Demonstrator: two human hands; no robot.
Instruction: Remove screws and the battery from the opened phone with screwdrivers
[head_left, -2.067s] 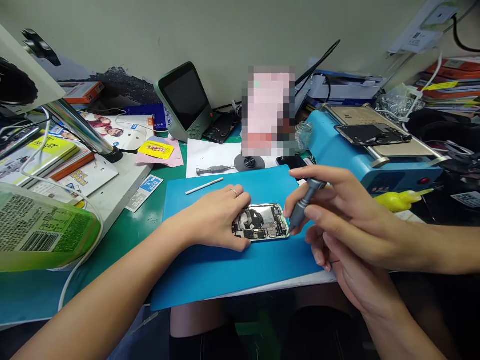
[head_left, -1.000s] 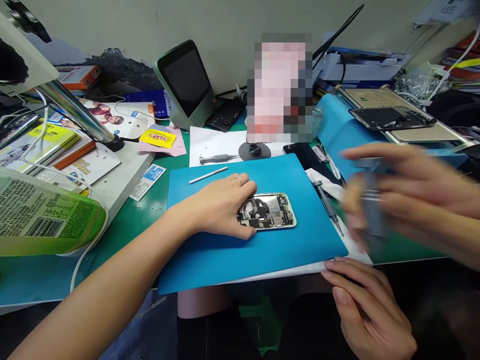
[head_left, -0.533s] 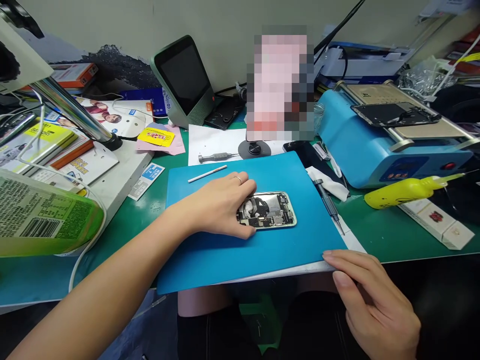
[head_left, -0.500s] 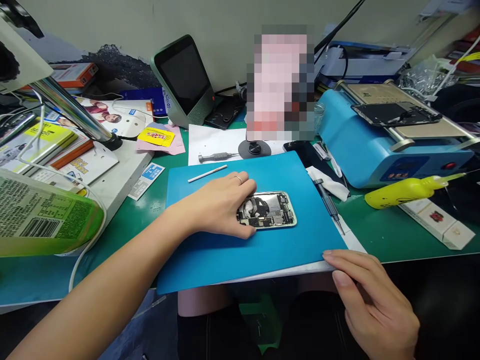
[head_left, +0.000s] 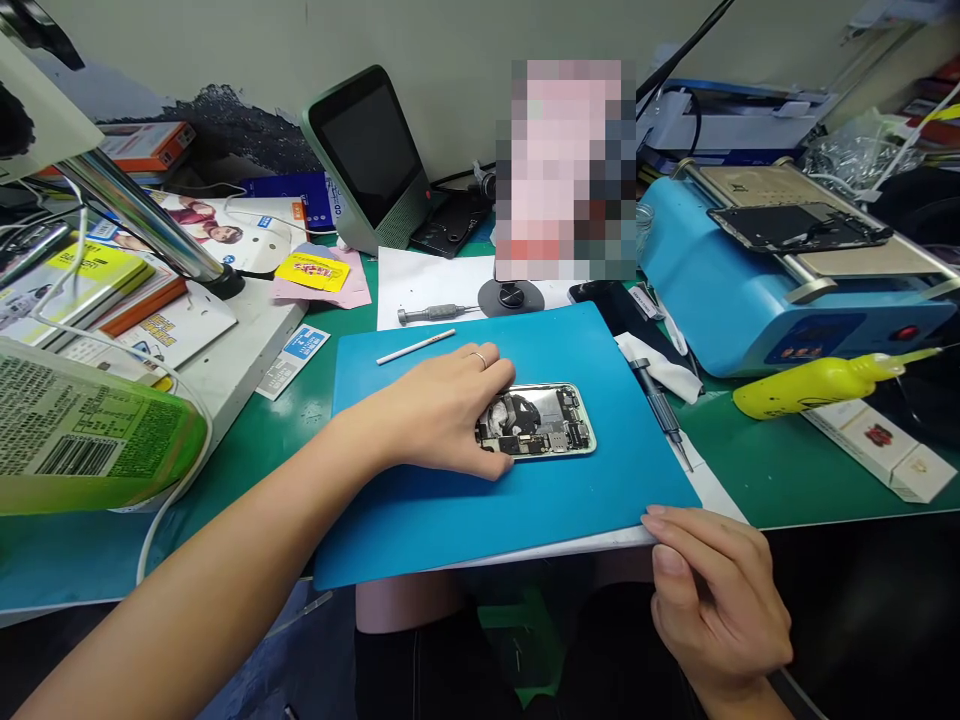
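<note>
An opened smartphone (head_left: 555, 420) lies on the blue mat (head_left: 480, 515), its circuit board and inner parts showing. My left hand (head_left: 457, 410) spans its left end, thumb along the near edge and fingers over the far edge, hiding that end. At the mat's near right corner, my right hand (head_left: 720, 590) has its fingertips on or just over the edge, with the thumb apart below and nothing visible held. A thin white stick (head_left: 415, 347) rests on the mat behind my left hand. A grey screwdriver (head_left: 661, 412) lies by the mat's right side.
Another screwdriver (head_left: 435, 314) lies on white paper behind the mat. To the right are a blue machine (head_left: 697, 290) carrying a phone screen (head_left: 799, 228), a yellow bottle (head_left: 817, 387) and a white box (head_left: 885, 450). A green package (head_left: 90, 440) and a metal stand pole (head_left: 157, 215) occupy the left.
My right hand has shifted left and slightly down, its fingers more bent, near the mat's corner. My left hand and the smartphone stay in place.
</note>
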